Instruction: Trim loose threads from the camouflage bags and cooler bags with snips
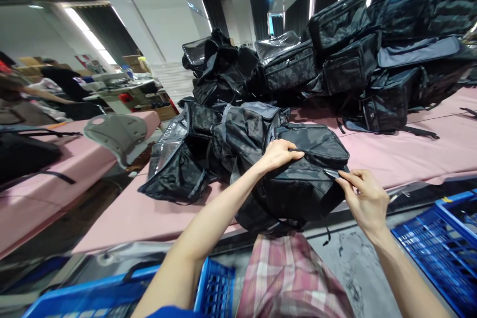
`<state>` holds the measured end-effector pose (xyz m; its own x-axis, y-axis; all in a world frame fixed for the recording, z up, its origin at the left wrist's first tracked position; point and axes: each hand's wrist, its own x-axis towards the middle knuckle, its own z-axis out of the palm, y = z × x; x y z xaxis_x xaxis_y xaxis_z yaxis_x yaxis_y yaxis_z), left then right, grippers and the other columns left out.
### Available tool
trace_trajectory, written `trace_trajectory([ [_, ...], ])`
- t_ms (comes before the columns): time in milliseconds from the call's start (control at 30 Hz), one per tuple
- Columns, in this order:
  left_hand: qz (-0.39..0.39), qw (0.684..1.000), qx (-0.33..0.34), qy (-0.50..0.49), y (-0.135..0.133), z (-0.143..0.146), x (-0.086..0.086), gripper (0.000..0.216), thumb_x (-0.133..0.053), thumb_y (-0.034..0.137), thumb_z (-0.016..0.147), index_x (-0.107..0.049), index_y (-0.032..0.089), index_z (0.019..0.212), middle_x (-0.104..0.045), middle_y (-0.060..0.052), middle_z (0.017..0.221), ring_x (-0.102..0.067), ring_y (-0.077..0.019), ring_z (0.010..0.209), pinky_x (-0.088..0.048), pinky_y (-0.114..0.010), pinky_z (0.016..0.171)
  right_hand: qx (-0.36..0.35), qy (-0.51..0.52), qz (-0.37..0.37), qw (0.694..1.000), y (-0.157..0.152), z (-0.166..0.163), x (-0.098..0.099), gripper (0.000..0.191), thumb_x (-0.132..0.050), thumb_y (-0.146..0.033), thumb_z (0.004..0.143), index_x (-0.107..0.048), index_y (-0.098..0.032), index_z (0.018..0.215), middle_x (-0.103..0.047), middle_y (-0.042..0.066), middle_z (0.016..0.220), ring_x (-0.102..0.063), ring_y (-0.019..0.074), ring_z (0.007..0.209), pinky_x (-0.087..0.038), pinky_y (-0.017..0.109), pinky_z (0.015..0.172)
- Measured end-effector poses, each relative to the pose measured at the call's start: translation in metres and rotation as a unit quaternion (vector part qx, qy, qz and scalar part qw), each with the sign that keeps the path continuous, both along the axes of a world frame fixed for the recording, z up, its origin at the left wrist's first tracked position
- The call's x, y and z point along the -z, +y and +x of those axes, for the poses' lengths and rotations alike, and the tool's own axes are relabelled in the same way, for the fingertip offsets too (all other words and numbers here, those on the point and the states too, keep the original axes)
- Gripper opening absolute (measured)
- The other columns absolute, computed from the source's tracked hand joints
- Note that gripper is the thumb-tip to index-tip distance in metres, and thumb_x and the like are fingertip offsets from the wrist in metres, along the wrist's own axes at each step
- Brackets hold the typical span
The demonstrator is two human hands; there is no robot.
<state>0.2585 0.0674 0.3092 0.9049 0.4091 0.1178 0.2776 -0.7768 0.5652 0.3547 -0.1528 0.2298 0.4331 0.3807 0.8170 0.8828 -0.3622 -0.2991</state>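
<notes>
A black camouflage backpack (298, 194) lies at the table's front edge, its raised front pocket (313, 141) facing up. My left hand (280, 154) is closed on the bag's fabric beside this pocket, thumb and fingers drawn together. At the bag's right side, my right hand (363, 194) pinches small silver thread snips (331, 174). Their pointed blades rest against or just above the seam below the pocket; contact is unclear. The fingers hide the rest of the tool.
More camouflage bags (179, 159) lie left on the pink-covered table (372, 159), and a tall bag pile (343, 64) stands behind. Blue crates sit low at left (93, 290) and right (436, 238). A grey chair (117, 134) and other people (61, 82) are at left.
</notes>
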Motion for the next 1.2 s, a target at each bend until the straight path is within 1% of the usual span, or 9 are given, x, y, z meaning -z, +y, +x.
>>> trace_trajectory([
  [100, 0.008, 1.0, 0.004, -0.005, -0.001, -0.001, 0.001, 0.035, -0.051, 0.05, 0.073, -0.063, 0.018, 0.063, -0.059, 0.001, 0.065, -0.053, -0.0148, 0.067, -0.032, -0.024, 0.062, 0.003, -0.022, -0.009, 1.0, 0.008, -0.003, -0.002, 0.018, -0.058, -0.032, 0.084, -0.069, -0.019, 0.091, -0.06, 0.003, 0.08, -0.057, 0.0112, 0.069, -0.039, 0.023, 0.057],
  [233, 0.014, 1.0, 0.003, -0.003, -0.001, -0.002, 0.002, 0.034, -0.052, 0.049, 0.074, -0.066, 0.019, 0.069, -0.062, 0.001, 0.069, -0.054, -0.0156, 0.07, -0.034, -0.024, 0.063, -0.007, -0.021, -0.019, 1.0, 0.015, -0.007, -0.004, 0.02, -0.056, -0.033, 0.085, -0.069, -0.019, 0.092, -0.061, 0.004, 0.083, -0.057, 0.0132, 0.072, -0.039, 0.024, 0.059],
  [367, 0.023, 1.0, 0.005, -0.004, 0.0, -0.003, 0.001, 0.034, -0.052, 0.049, 0.075, -0.067, 0.019, 0.07, -0.063, 0.001, 0.07, -0.055, -0.0161, 0.07, -0.035, -0.024, 0.064, -0.021, 0.019, -0.01, 1.0, 0.012, -0.007, -0.005, 0.02, -0.055, -0.034, 0.086, -0.069, -0.019, 0.089, -0.06, 0.003, 0.082, -0.057, 0.0119, 0.07, -0.04, 0.023, 0.058],
  [433, 0.024, 1.0, 0.008, -0.007, 0.001, -0.003, 0.001, 0.034, -0.052, 0.049, 0.075, -0.068, 0.019, 0.071, -0.064, 0.0, 0.072, -0.055, -0.0164, 0.072, -0.035, -0.024, 0.065, -0.015, 0.034, -0.009, 0.999, 0.009, -0.006, -0.005, 0.021, -0.055, -0.035, 0.086, -0.069, -0.02, 0.091, -0.06, 0.003, 0.082, -0.058, 0.0114, 0.07, -0.04, 0.023, 0.058],
  [533, 0.025, 1.0, 0.012, -0.012, 0.001, -0.003, 0.002, 0.035, -0.051, 0.05, 0.075, -0.068, 0.019, 0.072, -0.064, 0.0, 0.074, -0.056, -0.0165, 0.074, -0.036, -0.024, 0.066, 0.003, 0.014, -0.025, 1.0, 0.009, -0.006, -0.006, 0.023, -0.055, -0.036, 0.085, -0.069, -0.02, 0.094, -0.061, 0.004, 0.083, -0.057, 0.0123, 0.071, -0.039, 0.023, 0.058],
  [567, 0.027, 0.999, 0.014, -0.014, 0.001, -0.003, 0.002, 0.035, -0.051, 0.05, 0.075, -0.068, 0.019, 0.072, -0.064, 0.0, 0.074, -0.055, -0.0164, 0.074, -0.035, -0.024, 0.066, 0.002, 0.008, -0.028, 1.0, 0.01, -0.007, -0.006, 0.023, -0.055, -0.036, 0.085, -0.069, -0.019, 0.093, -0.061, 0.004, 0.083, -0.057, 0.0127, 0.071, -0.039, 0.024, 0.057],
  [733, 0.035, 0.999, 0.017, -0.015, -0.001, -0.004, 0.005, 0.035, -0.05, 0.049, 0.076, -0.066, 0.019, 0.07, -0.064, 0.0, 0.073, -0.056, -0.0161, 0.074, -0.035, -0.024, 0.067, -0.061, 0.038, -0.029, 0.997, 0.018, -0.016, -0.009, 0.021, -0.054, -0.036, 0.086, -0.068, -0.02, 0.088, -0.06, 0.003, 0.083, -0.057, 0.0116, 0.069, -0.04, 0.023, 0.058],
  [900, 0.041, 0.999, 0.019, -0.015, -0.004, -0.006, 0.004, 0.034, -0.05, 0.048, 0.076, -0.067, 0.019, 0.073, -0.065, 0.0, 0.077, -0.056, -0.0159, 0.076, -0.035, -0.024, 0.067, -0.049, -0.004, -0.038, 0.998, 0.026, -0.023, -0.011, 0.02, -0.055, -0.032, 0.085, -0.068, -0.019, 0.093, -0.059, 0.004, 0.084, -0.056, 0.0127, 0.073, -0.04, 0.024, 0.059],
  [1200, 0.043, 0.999, 0.019, -0.013, -0.004, -0.006, 0.004, 0.034, -0.052, 0.049, 0.077, -0.07, 0.02, 0.077, -0.067, 0.001, 0.081, -0.057, -0.0153, 0.078, -0.037, -0.024, 0.069, -0.064, 0.01, -0.026, 0.998, 0.029, -0.024, -0.007, 0.02, -0.055, -0.033, 0.086, -0.068, -0.019, 0.093, -0.059, 0.004, 0.085, -0.056, 0.0133, 0.074, -0.042, 0.025, 0.062],
])
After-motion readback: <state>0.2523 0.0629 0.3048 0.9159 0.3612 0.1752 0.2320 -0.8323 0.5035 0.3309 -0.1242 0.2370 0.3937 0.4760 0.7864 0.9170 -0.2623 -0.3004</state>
